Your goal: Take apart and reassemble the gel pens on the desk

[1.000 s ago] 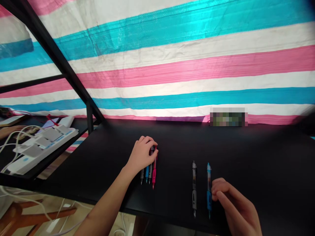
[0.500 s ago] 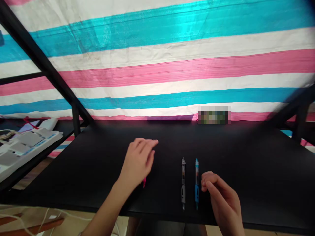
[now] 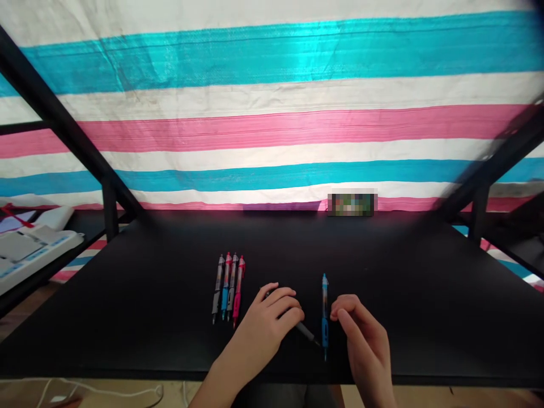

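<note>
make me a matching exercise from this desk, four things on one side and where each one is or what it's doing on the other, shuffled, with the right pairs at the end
Column one
1. left hand
2. blue pen
3. row of four pens
4. power strip

Column two
A. white, near the left edge of the picture
B. lying just left of the right hand
C. covering part of a slanted gray pen
D. side by side on the black table, to the left of both hands

Right pairs: 1-C, 2-B, 3-D, 4-A
</note>
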`<state>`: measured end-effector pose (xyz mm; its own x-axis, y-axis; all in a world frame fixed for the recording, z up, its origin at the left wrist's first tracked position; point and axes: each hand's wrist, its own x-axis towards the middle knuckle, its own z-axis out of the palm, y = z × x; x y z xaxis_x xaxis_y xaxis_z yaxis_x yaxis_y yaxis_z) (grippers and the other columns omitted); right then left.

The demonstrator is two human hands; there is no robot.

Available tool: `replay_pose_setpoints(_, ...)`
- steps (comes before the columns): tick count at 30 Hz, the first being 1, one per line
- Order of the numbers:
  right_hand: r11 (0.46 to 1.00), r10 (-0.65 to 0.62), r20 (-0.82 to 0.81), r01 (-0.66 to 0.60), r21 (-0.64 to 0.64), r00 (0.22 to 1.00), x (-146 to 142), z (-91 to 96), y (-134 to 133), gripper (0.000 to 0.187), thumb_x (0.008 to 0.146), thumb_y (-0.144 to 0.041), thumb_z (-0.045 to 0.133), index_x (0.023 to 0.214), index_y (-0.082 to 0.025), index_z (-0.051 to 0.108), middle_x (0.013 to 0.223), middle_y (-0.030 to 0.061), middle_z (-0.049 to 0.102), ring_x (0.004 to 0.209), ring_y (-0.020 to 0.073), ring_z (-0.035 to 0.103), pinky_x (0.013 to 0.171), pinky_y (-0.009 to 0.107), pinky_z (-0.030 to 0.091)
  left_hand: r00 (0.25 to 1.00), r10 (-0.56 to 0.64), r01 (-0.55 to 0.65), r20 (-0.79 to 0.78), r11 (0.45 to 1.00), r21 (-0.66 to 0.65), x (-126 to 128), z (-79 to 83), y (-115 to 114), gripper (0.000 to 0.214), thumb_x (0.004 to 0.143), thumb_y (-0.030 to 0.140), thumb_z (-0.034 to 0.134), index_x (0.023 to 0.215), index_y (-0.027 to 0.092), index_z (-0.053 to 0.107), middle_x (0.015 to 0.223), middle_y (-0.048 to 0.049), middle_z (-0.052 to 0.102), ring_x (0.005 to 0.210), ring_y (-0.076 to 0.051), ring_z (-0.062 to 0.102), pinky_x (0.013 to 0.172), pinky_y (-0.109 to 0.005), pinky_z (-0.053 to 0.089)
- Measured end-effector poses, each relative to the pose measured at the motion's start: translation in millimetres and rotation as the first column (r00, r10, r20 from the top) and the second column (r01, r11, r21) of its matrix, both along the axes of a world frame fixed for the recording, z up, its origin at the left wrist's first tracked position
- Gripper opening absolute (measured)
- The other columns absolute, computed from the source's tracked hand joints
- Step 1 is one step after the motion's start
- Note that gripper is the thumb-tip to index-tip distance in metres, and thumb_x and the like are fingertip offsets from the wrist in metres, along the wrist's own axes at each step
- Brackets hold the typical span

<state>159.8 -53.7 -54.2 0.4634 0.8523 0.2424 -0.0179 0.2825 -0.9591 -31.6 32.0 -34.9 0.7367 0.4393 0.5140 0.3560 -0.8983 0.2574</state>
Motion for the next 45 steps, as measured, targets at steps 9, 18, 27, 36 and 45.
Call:
replay_pose_setpoints(9, 0.999, -0.042, 0.123, 0.045, -0.02, 0.991, -0.4, 4.3, 0.1, 0.025, 0.104, -0.033, 0.06, 0.081, -0.024, 0.065, 0.085, 0.0017, 0.058, 0.081, 0.0201, 0.054, 0.072, 0.031, 0.044, 0.998, 0.056, -0.056, 0.034, 0.998, -0.008, -0.7, 0.2, -2.6, 0.026, 0.103, 0.004, 0.049, 0.098, 0.022, 0.067, 0.102, -0.0005, 0.079, 0.107, -0.02, 0.072, 0.116, -0.048, 0.046)
replay_pose_setpoints(18, 0.994, 0.11, 0.45, -0.093, -0.059, 0.886, -1.8, 9.4, 4.4, 0.018, 0.1, -0.032, 0.067, 0.083, -0.025, 0.071, 0.085, 0.0045, 0.068, 0.088, 0.0253, 0.061, 0.081, 0.037, 0.048, 0.966, 0.123, -0.159, 0.227, 0.976, 0.148, -2.7, 20.8, -8.0, 0.026, 0.104, 0.003, 0.051, 0.106, 0.021, 0.07, 0.09, -0.0004, 0.078, 0.082, -0.017, 0.07, 0.103, -0.04, 0.047)
replay_pose_setpoints(27, 0.983, -0.09, 0.022, 0.093, -0.161, 0.996, 0.0, -5.7, 0.3, 0.046, 0.106, -0.05, 0.058, 0.069, -0.022, 0.055, 0.069, -0.001, 0.047, 0.064, 0.0157, 0.047, 0.057, 0.026, 0.041, 0.953, 0.071, -0.099, 0.294, 0.992, 0.08, -5.8, 23.3, -6.8, 0.019, 0.101, 0.008, 0.062, 0.116, 0.017, 0.068, 0.097, -0.0076, 0.077, 0.088, -0.022, 0.067, 0.086, -0.04, 0.051)
replay_pose_setpoints(36, 0.995, 0.022, 0.192, -0.002, -0.104, 0.981, -1.4, 9.5, 2.3, 0.045, 0.104, -0.045, 0.06, 0.066, -0.021, 0.061, 0.071, 0.0006, 0.053, 0.065, 0.0156, 0.052, 0.06, 0.027, 0.042, 0.926, 0.104, -0.115, 0.363, 0.993, 0.009, -6.1, 25.5, -9.1, 0.024, 0.101, 0.002, 0.051, 0.109, 0.019, 0.066, 0.086, -0.0052, 0.074, 0.071, -0.019, 0.064, 0.067, -0.034, 0.048)
replay_pose_setpoints(45, 0.998, 0.049, 0.247, -0.039, -0.048, 0.968, -0.1, 6.2, 2.8, 0.018, 0.097, -0.027, 0.07, 0.082, -0.027, 0.08, 0.081, 0.0036, 0.068, 0.08, 0.0211, 0.064, 0.07, 0.031, 0.05, 0.929, 0.189, -0.189, 0.319, 0.982, -0.031, -8.8, 21.1, -9.8, 0.025, 0.099, 0.003, 0.045, 0.097, 0.021, 0.063, 0.073, -0.0022, 0.065, 0.061, -0.018, 0.057, 0.058, -0.033, 0.041)
